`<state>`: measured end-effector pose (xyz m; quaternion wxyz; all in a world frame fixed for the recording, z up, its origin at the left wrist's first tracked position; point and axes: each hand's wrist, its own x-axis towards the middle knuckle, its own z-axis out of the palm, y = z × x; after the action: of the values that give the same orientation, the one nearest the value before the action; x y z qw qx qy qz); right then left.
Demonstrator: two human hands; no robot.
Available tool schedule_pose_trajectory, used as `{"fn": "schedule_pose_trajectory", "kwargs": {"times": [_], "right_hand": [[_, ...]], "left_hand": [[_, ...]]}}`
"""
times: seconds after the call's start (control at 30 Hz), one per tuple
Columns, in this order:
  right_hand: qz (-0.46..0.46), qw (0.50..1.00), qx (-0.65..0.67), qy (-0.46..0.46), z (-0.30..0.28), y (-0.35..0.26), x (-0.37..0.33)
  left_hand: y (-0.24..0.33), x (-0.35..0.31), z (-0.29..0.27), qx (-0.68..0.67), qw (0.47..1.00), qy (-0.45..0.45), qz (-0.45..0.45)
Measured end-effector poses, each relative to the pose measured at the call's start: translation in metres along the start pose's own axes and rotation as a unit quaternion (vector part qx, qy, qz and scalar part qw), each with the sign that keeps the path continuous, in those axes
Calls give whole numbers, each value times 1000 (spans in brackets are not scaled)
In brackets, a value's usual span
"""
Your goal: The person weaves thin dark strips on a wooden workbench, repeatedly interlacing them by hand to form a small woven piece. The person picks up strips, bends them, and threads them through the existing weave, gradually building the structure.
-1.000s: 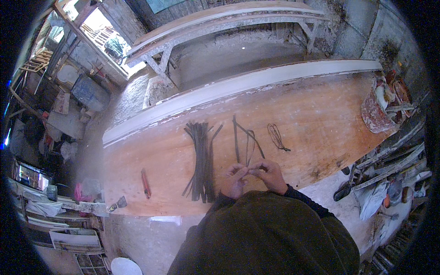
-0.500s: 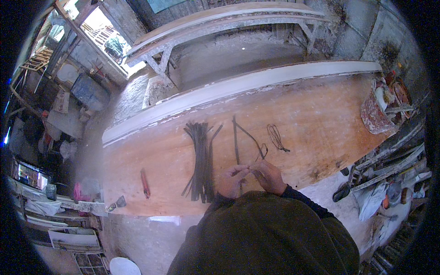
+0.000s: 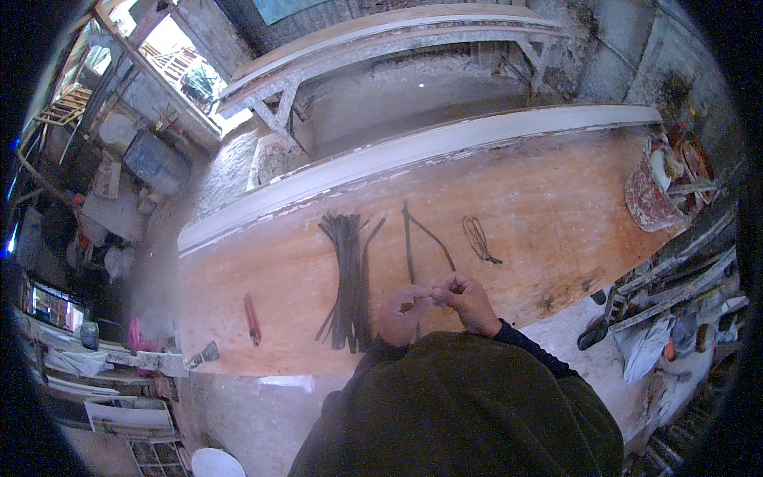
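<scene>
One bare left hand [image 3: 394,316]: on my remote feed, thumb and forefinger curve into a ring, tips pressed together; I cannot tell what, if anything, lies between them.
Bare right hand [image 3: 470,305]: thumb and forefinger pinched too, tips meeting or just beside the left's; anything held there is too small for me to make out.
Dark, narrow, flat strips in a peak [image 3: 408,242]: on the bench ahead of the hands, one leg running down to the left hand, the other slanting toward the right; I judge them light and bendy, best taken near an end.
Dark bundle of long flat strips [image 3: 347,274]: left of the left hand; probably heavier, springy, apt to slide apart, so I'd grip around its narrow middle.
Thin dark looped cord [image 3: 482,241]: beyond the right hand, apart; likely light, prone to tangling; I'd pinch its gathered near end.
Brown wooden bench [image 3: 548,183]: dusty top, carrying strips, bundle and cord.
</scene>
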<state>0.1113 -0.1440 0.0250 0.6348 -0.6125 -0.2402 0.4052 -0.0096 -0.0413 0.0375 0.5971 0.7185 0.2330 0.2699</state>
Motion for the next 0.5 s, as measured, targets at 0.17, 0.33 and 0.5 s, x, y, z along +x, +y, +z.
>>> {"fn": "schedule_pose_trajectory", "kwargs": {"times": [0.17, 0.33, 0.5], "right_hand": [[-57, 993, -102, 32, 8, -16, -8], [-200, 947, -249, 17, 8, -37, -14], [-227, 935, -271, 16, 5, -31, -12]], "left_hand": [[1, 0, -1, -101, 994, -21, -46], [2, -1, -1, -158, 986, -5, -59], [2, -1, -4, -92, 995, -14, -44]]}}
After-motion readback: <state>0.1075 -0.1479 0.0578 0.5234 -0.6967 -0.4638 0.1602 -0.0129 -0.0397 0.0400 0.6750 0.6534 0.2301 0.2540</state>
